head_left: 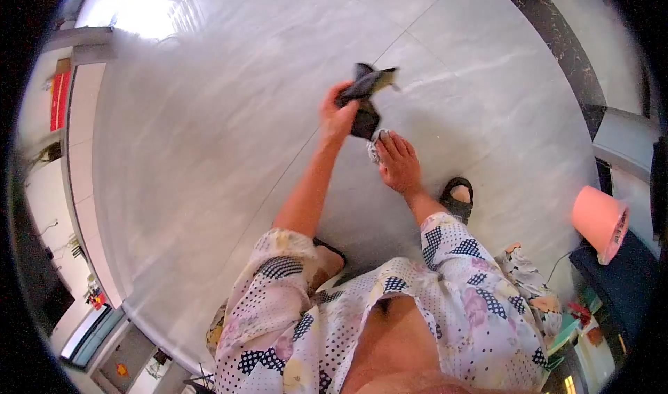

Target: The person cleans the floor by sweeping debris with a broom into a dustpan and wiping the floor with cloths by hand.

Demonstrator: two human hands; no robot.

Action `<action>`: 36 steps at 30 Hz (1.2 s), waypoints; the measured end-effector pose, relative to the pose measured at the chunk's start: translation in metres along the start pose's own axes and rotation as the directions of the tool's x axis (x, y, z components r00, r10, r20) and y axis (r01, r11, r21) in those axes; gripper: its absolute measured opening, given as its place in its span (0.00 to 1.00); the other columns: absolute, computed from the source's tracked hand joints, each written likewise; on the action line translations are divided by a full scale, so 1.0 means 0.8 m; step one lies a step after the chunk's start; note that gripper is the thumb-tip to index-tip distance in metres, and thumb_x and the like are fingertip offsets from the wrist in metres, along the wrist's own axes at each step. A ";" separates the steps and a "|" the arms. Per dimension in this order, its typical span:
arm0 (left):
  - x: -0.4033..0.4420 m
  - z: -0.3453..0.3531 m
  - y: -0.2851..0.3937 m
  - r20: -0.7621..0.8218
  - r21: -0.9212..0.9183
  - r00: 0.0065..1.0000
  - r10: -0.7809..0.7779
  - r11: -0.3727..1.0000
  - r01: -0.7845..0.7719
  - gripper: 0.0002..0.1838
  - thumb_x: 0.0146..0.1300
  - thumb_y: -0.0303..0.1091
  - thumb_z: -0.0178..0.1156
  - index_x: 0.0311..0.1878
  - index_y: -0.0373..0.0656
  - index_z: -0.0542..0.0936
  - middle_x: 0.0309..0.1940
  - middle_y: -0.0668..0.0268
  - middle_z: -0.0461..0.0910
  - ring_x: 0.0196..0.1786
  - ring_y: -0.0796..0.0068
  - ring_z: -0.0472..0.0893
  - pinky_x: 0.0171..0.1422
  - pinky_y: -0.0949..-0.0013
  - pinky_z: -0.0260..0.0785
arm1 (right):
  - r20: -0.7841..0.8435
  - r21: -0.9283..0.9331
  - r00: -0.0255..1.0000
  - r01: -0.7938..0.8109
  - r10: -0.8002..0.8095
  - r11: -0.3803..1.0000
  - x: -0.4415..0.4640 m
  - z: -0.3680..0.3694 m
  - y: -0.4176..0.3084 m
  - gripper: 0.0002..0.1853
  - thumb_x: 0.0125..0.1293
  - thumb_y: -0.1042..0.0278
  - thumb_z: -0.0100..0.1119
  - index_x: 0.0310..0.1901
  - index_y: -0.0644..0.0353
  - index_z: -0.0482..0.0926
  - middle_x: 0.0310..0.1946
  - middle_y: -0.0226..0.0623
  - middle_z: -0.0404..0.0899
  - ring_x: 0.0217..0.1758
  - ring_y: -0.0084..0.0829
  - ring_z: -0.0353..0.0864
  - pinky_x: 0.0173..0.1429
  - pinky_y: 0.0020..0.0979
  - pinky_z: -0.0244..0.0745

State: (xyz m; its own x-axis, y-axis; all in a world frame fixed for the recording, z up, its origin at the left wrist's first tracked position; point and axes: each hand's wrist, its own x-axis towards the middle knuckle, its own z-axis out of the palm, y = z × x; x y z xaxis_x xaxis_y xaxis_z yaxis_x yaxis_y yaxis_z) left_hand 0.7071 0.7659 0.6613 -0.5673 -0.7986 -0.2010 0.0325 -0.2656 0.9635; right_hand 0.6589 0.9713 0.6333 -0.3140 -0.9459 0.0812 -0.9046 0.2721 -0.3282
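Note:
My left hand (pixel 337 118) is closed round a dark, blurred black thing with a yellowish patch (pixel 369 86), held up over the floor. Its kind is hard to make out; dark flaps stick out above the fingers and a wider black part hangs below them. Close beside it, my right hand (pixel 399 162) presses a crumpled grey-white cloth (pixel 374 152) under its fingers. The cloth lies right by the lower end of the black thing; whether they touch I cannot tell.
Below is a shiny grey tiled floor (pixel 209 150). My feet wear black slippers (pixel 456 198). At right, a pink bin (pixel 597 220) rests by a dark seat-like thing (pixel 619 283). A low white cabinet (pixel 87 157) runs along the left, with a red box (pixel 60 100) behind it.

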 end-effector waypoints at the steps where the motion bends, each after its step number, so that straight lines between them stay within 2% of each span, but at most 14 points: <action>1: -0.007 -0.027 -0.022 -0.064 0.121 0.992 0.113 0.987 -0.105 0.21 0.50 0.19 0.55 0.50 0.41 0.77 0.39 0.67 0.80 0.43 0.77 0.78 0.49 0.73 0.71 | -0.006 0.002 1.000 -0.008 0.008 1.000 -0.007 0.000 0.003 0.31 0.51 0.67 0.57 0.60 0.54 0.66 0.65 0.36 0.63 0.70 0.38 0.57 0.69 0.45 0.54; 3: -0.076 -0.026 -0.042 0.003 0.498 0.965 0.261 0.837 -0.228 0.25 0.49 0.18 0.57 0.54 0.41 0.75 0.49 0.58 0.77 0.53 0.64 0.76 0.56 0.65 0.69 | -0.029 -0.061 1.000 -0.001 -0.001 0.998 -0.077 0.001 0.032 0.34 0.49 0.66 0.62 0.62 0.52 0.65 0.66 0.35 0.62 0.71 0.37 0.57 0.70 0.44 0.53; 5: -0.168 0.022 -0.133 0.237 0.769 0.872 0.429 0.465 -0.438 0.29 0.49 0.18 0.57 0.59 0.41 0.71 0.57 0.55 0.73 0.61 0.58 0.72 0.62 0.59 0.66 | -0.047 -0.070 0.999 0.002 -0.005 0.998 -0.192 0.004 0.095 0.37 0.47 0.65 0.65 0.62 0.52 0.64 0.66 0.34 0.61 0.71 0.37 0.56 0.70 0.44 0.53; 6: -0.183 0.027 -0.142 0.288 0.881 0.943 0.169 0.340 -0.330 0.35 0.48 0.21 0.58 0.64 0.44 0.66 0.66 0.56 0.64 0.69 0.55 0.61 0.65 0.52 0.61 | -0.040 -0.057 0.999 0.001 -0.003 0.998 -0.197 0.003 0.097 0.37 0.47 0.66 0.65 0.62 0.52 0.65 0.66 0.34 0.61 0.71 0.37 0.56 0.70 0.44 0.53; 9: -0.171 0.062 -0.137 0.325 0.916 0.944 0.061 0.228 -0.330 0.38 0.49 0.25 0.61 0.67 0.47 0.62 0.69 0.62 0.59 0.72 0.61 0.57 0.64 0.50 0.60 | -0.021 -0.041 1.000 -0.008 0.007 0.999 -0.211 -0.005 0.105 0.36 0.46 0.68 0.65 0.62 0.53 0.65 0.66 0.34 0.61 0.71 0.37 0.56 0.70 0.44 0.53; 12: -0.106 0.083 -0.123 0.436 0.894 0.894 0.100 0.059 -0.443 0.34 0.51 0.30 0.62 0.64 0.48 0.64 0.67 0.68 0.62 0.69 0.65 0.60 0.60 0.54 0.64 | 0.002 -0.029 1.000 -0.015 0.015 0.999 -0.210 -0.016 0.093 0.35 0.47 0.69 0.63 0.61 0.53 0.66 0.66 0.34 0.61 0.71 0.38 0.56 0.70 0.44 0.54; 15: -0.038 0.118 -0.096 0.361 0.915 0.909 0.206 0.111 -0.388 0.25 0.51 0.27 0.59 0.56 0.46 0.70 0.57 0.69 0.69 0.64 0.66 0.65 0.56 0.54 0.66 | 0.024 -0.004 1.000 -0.007 0.008 1.000 -0.211 -0.019 0.090 0.35 0.47 0.69 0.63 0.61 0.54 0.66 0.66 0.35 0.61 0.70 0.38 0.57 0.70 0.45 0.54; 17: -0.006 0.127 -0.096 0.318 0.936 0.940 0.126 0.117 -0.332 0.23 0.50 0.26 0.59 0.53 0.45 0.71 0.56 0.69 0.71 0.63 0.65 0.67 0.56 0.54 0.66 | 0.019 0.006 1.000 0.001 -0.001 1.000 -0.207 -0.017 0.093 0.35 0.46 0.69 0.64 0.61 0.54 0.66 0.66 0.36 0.62 0.70 0.39 0.58 0.70 0.44 0.54; 20: -0.041 0.105 -0.105 0.394 0.887 0.912 0.114 0.211 -0.410 0.22 0.49 0.26 0.59 0.51 0.45 0.72 0.54 0.68 0.73 0.62 0.63 0.68 0.56 0.53 0.66 | 0.029 -0.004 1.000 -0.009 0.009 1.000 -0.209 -0.021 0.087 0.32 0.49 0.68 0.61 0.60 0.54 0.67 0.65 0.35 0.63 0.69 0.39 0.59 0.69 0.44 0.55; 22: -0.101 0.067 -0.133 0.485 0.835 0.847 0.215 0.172 -0.522 0.27 0.46 0.27 0.61 0.54 0.44 0.72 0.59 0.64 0.71 0.63 0.60 0.67 0.56 0.53 0.66 | 0.015 -0.069 1.000 -0.021 0.022 0.997 -0.212 -0.007 0.085 0.29 0.51 0.67 0.59 0.58 0.53 0.69 0.65 0.34 0.64 0.69 0.38 0.59 0.69 0.44 0.55; 24: -0.164 0.051 -0.113 0.472 0.858 0.881 -0.035 0.247 -0.450 0.32 0.44 0.25 0.62 0.59 0.46 0.72 0.62 0.61 0.69 0.67 0.60 0.65 0.63 0.53 0.64 | -0.018 -0.088 1.000 -0.025 0.024 0.996 -0.216 0.003 0.086 0.27 0.52 0.66 0.57 0.57 0.52 0.70 0.64 0.34 0.64 0.69 0.37 0.59 0.69 0.44 0.55; 27: -0.201 0.039 -0.122 0.471 0.867 0.882 -0.007 0.192 -0.461 0.33 0.44 0.23 0.61 0.59 0.45 0.71 0.64 0.63 0.68 0.67 0.61 0.64 0.60 0.53 0.65 | -0.067 -0.065 0.998 -0.018 0.014 0.998 -0.224 0.012 0.083 0.25 0.54 0.66 0.55 0.57 0.52 0.71 0.64 0.33 0.65 0.69 0.36 0.59 0.69 0.44 0.55; 30: -0.146 0.047 -0.129 0.495 0.850 0.859 0.131 0.132 -0.510 0.31 0.46 0.24 0.62 0.58 0.45 0.69 0.63 0.67 0.68 0.66 0.64 0.63 0.56 0.55 0.67 | -0.055 -0.083 0.998 -0.004 -0.001 0.997 -0.224 0.010 0.088 0.26 0.53 0.68 0.55 0.57 0.51 0.71 0.64 0.32 0.65 0.69 0.36 0.59 0.68 0.44 0.55; 36: -0.035 0.084 -0.089 0.339 0.936 0.935 0.107 0.067 -0.347 0.31 0.50 0.24 0.59 0.61 0.48 0.68 0.59 0.64 0.67 0.62 0.62 0.66 0.55 0.51 0.66 | -0.001 -0.082 1.000 -0.020 0.020 0.996 -0.212 -0.006 0.086 0.27 0.51 0.69 0.57 0.57 0.52 0.71 0.64 0.32 0.65 0.70 0.35 0.59 0.68 0.44 0.56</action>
State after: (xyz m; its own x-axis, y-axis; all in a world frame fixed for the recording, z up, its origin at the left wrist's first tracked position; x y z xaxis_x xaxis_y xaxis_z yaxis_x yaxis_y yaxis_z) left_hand 0.6651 0.8432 0.6104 -0.8057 -0.5918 -0.0250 -0.5709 0.7645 0.2994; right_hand 0.6488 1.1513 0.6012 -0.3322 -0.9402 0.0759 -0.9187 0.3043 -0.2517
